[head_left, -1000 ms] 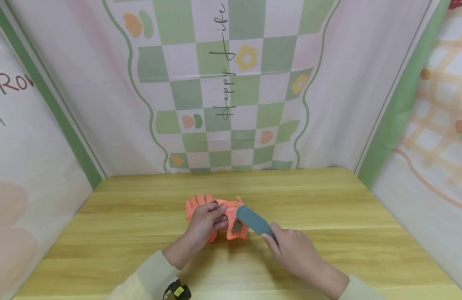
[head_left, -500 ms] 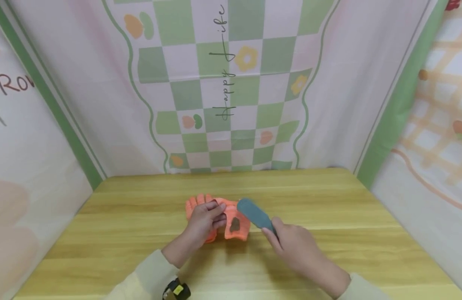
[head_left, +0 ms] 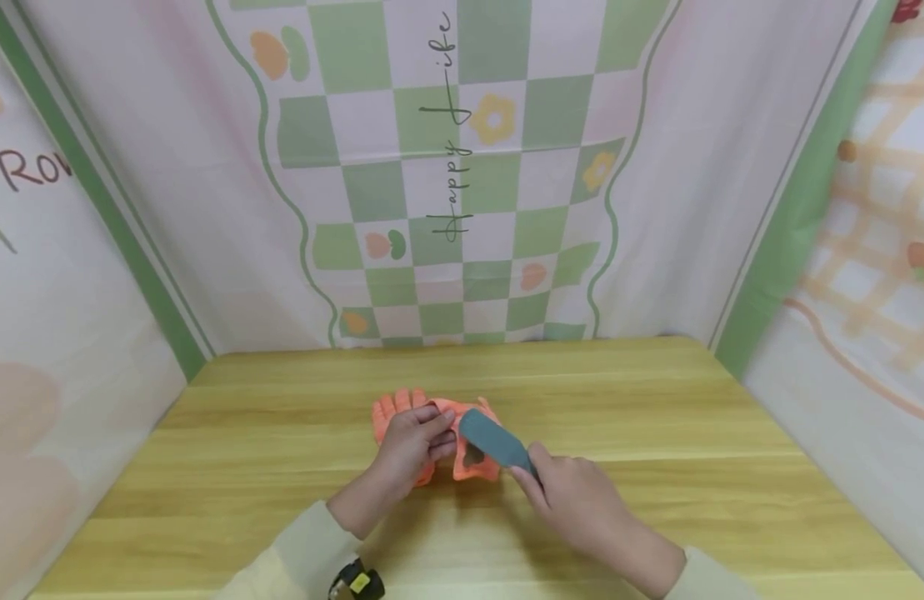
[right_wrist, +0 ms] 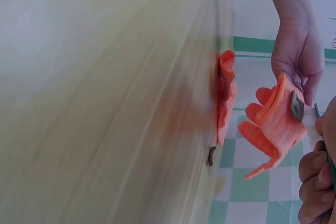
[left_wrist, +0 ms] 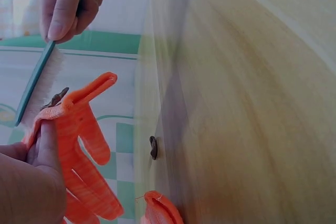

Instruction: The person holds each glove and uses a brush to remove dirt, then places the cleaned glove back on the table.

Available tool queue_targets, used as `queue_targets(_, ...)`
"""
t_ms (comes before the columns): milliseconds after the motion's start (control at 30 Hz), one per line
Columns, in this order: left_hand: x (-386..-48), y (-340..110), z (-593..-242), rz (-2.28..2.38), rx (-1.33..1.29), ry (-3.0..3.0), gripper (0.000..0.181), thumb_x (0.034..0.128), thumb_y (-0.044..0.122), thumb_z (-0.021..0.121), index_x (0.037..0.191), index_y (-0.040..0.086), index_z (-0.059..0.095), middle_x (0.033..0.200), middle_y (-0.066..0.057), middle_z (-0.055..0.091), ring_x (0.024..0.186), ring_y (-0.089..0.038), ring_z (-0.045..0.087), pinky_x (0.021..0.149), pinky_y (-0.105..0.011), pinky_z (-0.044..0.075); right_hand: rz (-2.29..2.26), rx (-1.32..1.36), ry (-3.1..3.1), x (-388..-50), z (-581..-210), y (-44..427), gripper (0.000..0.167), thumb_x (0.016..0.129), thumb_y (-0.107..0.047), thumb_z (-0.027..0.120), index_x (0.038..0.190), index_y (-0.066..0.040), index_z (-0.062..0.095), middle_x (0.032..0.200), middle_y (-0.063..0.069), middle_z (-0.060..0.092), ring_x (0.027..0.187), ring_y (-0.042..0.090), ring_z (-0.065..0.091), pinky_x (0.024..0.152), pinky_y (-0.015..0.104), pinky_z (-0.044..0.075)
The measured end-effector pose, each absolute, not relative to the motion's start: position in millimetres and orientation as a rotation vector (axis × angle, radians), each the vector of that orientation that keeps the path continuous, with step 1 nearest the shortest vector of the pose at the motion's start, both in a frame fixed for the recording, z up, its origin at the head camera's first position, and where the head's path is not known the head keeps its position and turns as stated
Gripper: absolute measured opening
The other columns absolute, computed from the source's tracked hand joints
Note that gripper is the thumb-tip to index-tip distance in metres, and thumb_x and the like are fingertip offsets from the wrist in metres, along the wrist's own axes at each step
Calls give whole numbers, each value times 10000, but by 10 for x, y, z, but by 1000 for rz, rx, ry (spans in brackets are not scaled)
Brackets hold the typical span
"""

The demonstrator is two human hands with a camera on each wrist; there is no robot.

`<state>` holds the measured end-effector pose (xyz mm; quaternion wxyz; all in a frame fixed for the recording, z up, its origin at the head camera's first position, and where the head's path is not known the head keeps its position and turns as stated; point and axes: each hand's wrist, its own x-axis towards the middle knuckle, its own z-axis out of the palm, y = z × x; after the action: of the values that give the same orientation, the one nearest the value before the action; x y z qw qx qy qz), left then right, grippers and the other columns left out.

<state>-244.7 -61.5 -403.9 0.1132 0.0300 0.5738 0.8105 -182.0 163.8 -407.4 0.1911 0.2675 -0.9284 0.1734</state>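
My left hand (head_left: 409, 448) pinches an orange knitted glove (head_left: 465, 473) by its edge, above the table. In the left wrist view the fingers of that glove (left_wrist: 71, 140) dangle downward. A dark brown patch (right_wrist: 297, 107) sits on its upper face, partly covered in the head view. My right hand (head_left: 581, 502) grips a brush with a blue-green back (head_left: 495, 439). Its pale bristles (left_wrist: 46, 80) face the held glove and appear to touch it beside the patch. A second orange glove (head_left: 387, 408) lies on the table, partly hidden behind my left hand.
A small dark piece (left_wrist: 153, 148) lies on the wooden table (head_left: 619, 392) below the held glove. Printed cloth (head_left: 491, 192) hangs behind the table and at both sides. A black and yellow device (head_left: 355, 581) is strapped at my left wrist.
The brush shifted slightly rightward, uncovering the brown patch half a second ago. It is now back further left, over the glove and part of the patch. My left hand stays nearly still.
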Motion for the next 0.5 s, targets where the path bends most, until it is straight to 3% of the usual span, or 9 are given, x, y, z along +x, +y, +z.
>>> queue_targets(267,-2442,-631,-4032,2386,118,1684,296,971,32,578,687,45,496,690,-45,579,648,-104,616,686,-270,585,427,732,-2585,-1847,-4111,1760,247,954,-234,637,802,-141,466,561,-135,315,439,-9,275,372,160,260)
queue_targets(500,-2451,-684,-4012,2421,59,1723,366,965,31,588,641,73,426,656,-32,522,609,-95,561,620,-226,566,435,517,-2718,-1883,-4137,1927,259,971,-234,611,785,-139,456,546,-89,346,439,53,326,379,193,293)
